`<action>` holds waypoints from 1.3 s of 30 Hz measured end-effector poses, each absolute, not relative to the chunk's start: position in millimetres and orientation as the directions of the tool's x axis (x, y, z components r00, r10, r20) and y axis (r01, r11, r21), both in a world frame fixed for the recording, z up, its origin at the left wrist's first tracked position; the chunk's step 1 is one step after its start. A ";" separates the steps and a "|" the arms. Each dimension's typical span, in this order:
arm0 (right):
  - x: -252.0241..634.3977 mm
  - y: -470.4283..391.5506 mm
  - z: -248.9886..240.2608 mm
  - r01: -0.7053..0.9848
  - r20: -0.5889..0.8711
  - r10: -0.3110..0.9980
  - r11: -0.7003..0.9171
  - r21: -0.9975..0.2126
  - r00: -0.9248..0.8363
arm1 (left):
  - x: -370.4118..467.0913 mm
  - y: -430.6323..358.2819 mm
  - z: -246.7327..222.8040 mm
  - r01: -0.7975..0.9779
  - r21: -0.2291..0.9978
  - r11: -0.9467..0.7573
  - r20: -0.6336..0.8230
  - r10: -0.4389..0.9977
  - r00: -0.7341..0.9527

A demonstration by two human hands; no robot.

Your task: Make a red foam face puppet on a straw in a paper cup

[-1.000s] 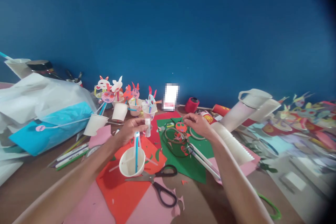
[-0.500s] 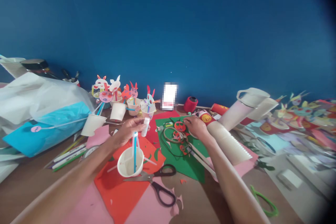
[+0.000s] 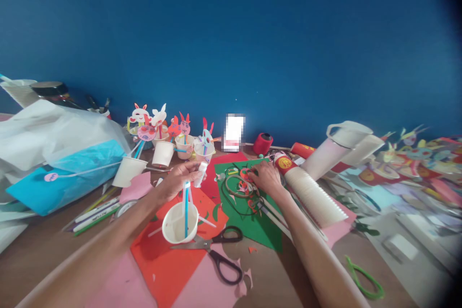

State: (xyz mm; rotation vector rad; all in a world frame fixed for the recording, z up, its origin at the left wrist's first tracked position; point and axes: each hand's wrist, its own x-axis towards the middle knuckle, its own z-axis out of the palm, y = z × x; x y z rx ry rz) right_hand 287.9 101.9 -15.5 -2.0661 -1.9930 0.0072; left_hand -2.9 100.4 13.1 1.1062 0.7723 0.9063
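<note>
My left hand [image 3: 185, 177] is closed round a small white tube [image 3: 199, 175], above a white paper cup [image 3: 179, 224] with a blue straw [image 3: 186, 209] standing in it. My right hand [image 3: 265, 177] reaches over the green sheet [image 3: 267, 231], its fingertips at a red paper cutout [image 3: 245, 174]; whether they grip it cannot be made out. Beside those fingers lie a round hoop [image 3: 231, 187], a dark cord and paper scraps. Black-handled scissors [image 3: 209, 245] rest half open just in front of the cup, partly on the orange sheet [image 3: 169, 269].
Cups with paper animal figures [image 3: 184, 127] stand at the back left, near a plastic bag [image 3: 61, 130]. Markers [image 3: 96, 216] lie at left. A bright phone-like screen [image 3: 233, 132], a red spool [image 3: 262, 143], stacked cups [image 3: 314, 195] and a white jug [image 3: 328, 149] stand farther back and right.
My right hand has moved slightly left and down, over the red cutout. My left hand keeps the white tube in nearly the same place.
</note>
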 end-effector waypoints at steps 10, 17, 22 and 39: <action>300.8 112.7 -13.9 0.812 0.153 0.987 0.048 -0.582 0.051 | -4.3 103.0 8.7 -0.192 0.970 0.150 -0.048 0.892 0.450; 300.8 111.0 -1.1 0.582 0.212 0.974 0.128 -0.803 0.078 | -3.7 100.9 18.7 -0.187 0.970 0.158 -0.052 0.879 0.474; 289.7 104.7 12.4 0.427 0.203 0.971 0.132 -0.895 0.124 | -4.2 101.6 15.8 -0.190 0.967 0.168 -0.059 0.877 0.477; 197.9 88.4 54.7 -0.140 0.206 0.978 0.206 -0.969 0.018 | -2.9 100.4 10.0 -0.205 0.967 0.153 -0.041 0.884 0.466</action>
